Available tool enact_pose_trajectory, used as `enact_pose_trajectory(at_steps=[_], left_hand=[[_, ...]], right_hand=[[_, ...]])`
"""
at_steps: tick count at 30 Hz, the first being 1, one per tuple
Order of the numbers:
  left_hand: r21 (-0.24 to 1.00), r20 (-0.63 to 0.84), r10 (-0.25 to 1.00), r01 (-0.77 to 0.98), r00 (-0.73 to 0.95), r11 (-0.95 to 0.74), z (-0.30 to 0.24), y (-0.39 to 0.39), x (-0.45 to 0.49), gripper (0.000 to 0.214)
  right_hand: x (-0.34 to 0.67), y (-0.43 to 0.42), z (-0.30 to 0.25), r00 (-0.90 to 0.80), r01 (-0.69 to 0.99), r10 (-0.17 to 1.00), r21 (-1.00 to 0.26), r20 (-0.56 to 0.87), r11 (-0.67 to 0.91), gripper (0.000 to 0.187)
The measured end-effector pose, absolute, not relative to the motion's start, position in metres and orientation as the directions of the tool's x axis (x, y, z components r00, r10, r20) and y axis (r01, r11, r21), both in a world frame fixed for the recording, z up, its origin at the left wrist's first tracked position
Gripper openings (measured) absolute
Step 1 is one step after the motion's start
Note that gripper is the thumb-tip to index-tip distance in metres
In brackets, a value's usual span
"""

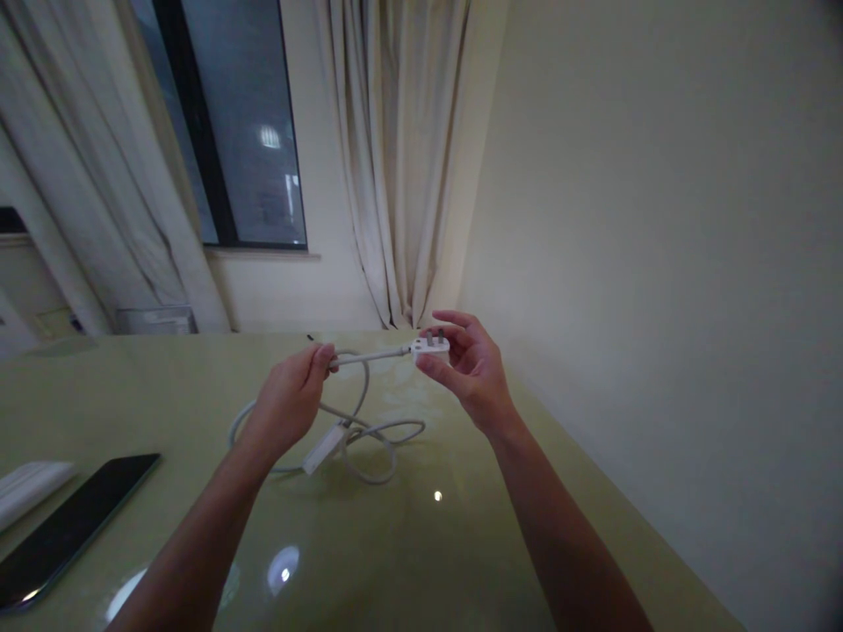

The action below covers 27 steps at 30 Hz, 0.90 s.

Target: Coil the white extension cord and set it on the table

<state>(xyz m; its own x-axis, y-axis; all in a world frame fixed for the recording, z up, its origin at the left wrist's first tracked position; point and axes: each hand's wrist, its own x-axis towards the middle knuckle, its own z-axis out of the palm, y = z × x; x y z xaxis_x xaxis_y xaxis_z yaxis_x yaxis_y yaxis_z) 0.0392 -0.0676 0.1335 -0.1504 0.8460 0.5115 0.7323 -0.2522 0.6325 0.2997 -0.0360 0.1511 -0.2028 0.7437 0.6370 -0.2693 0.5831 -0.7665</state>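
Right hand (471, 364) pinches white plug (431, 345), prongs up; left hand (290, 399) clenched on cable (369, 355) just left of plug. Cable slack loops on table (461, 544) below plug; dark phone (72, 527) far left of plug.

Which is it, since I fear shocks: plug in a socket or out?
Out. The right hand holds the plug in the air, prongs bare; the left hand grips its cord.

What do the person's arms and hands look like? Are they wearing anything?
Both are bare. The left hand and the right hand have no gloves, and no rings show on the fingers. The left forearm and right forearm are uncovered down to the picture's edge: no sleeves, watch or bracelet in view.
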Motion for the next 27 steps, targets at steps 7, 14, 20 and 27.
enact_pose_trajectory(at_steps=[7, 14, 20, 27], left_hand=[[0.538, 0.537, 0.843, 0.778, -0.021, -0.324, 0.140, -0.082, 0.073, 0.049], [0.548, 0.504, 0.863, 0.787, -0.039, -0.284, 0.137, -0.081, 0.073, 0.044], [0.518, 0.589, 0.801, 0.812, -0.111, -0.269, 0.132, -0.082, 0.077, 0.043], [0.565, 0.710, 0.703, 0.634, -0.049, -0.527, 0.132, -0.086, 0.096, 0.037]], right_hand=[[0.282, -0.040, 0.136, -0.270, -0.045, 0.677, -0.711, 0.685, 0.702, 0.064], [0.259, -0.045, 0.119, -0.299, 0.181, 0.622, -0.597, 0.724, 0.782, 0.060], [0.250, -0.041, 0.106, -0.247, 0.293, 0.652, -0.586, 0.717, 0.755, 0.061], [0.248, -0.038, 0.103, -0.189, 0.320, 0.660, -0.590, 0.727, 0.742, 0.041]])
